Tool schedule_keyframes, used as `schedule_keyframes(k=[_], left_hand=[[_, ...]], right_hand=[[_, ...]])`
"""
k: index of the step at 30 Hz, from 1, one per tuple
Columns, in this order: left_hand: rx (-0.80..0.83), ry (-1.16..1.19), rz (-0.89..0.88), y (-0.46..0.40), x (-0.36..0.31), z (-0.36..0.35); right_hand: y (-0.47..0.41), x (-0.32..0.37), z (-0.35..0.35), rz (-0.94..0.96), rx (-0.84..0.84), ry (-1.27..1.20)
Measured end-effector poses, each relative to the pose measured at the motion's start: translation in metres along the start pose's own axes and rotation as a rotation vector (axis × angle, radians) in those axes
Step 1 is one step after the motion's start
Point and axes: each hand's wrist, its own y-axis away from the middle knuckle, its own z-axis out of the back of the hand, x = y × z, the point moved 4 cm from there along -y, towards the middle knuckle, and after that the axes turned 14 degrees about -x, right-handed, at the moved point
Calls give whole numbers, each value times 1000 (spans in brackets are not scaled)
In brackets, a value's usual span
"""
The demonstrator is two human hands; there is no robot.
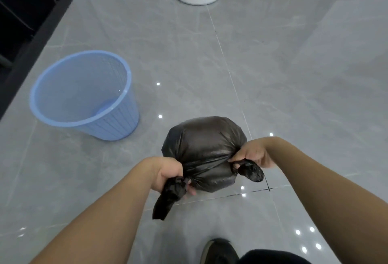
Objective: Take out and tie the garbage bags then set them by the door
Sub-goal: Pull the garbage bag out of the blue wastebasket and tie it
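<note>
Your left hand (pixel 170 176) gripped one twisted ear of the bulging black plastic garbage bag (pixel 204 150), and your right hand (pixel 251 155) pinched the other, arms spread, the bag held above the grey tiled floor (pixel 273 75). Crossing the ears snugly would likely have tied best. The empty blue plastic bin (pixel 84 96) stood beyond.

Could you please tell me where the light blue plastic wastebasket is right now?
In the head view, the light blue plastic wastebasket stands on the grey tiled floor at left, beside a dark cabinet, left of the black garbage bag.
</note>
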Motion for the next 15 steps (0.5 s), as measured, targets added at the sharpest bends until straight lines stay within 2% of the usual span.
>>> schedule_keyframes(k=[4,8,12,15], left_hand=[[-69,282,-73,7,-37,10],[-157,484,-331,33,-125,35],[-328,292,-643,69,-186,52],[-354,173,-708,67,-196,50]], right_hand=[[7,28,22,-14,53,-286],[33,85,75,138,7,-462],[47,126,121,288,-58,-672],[36,119,130,257,-147,-684]])
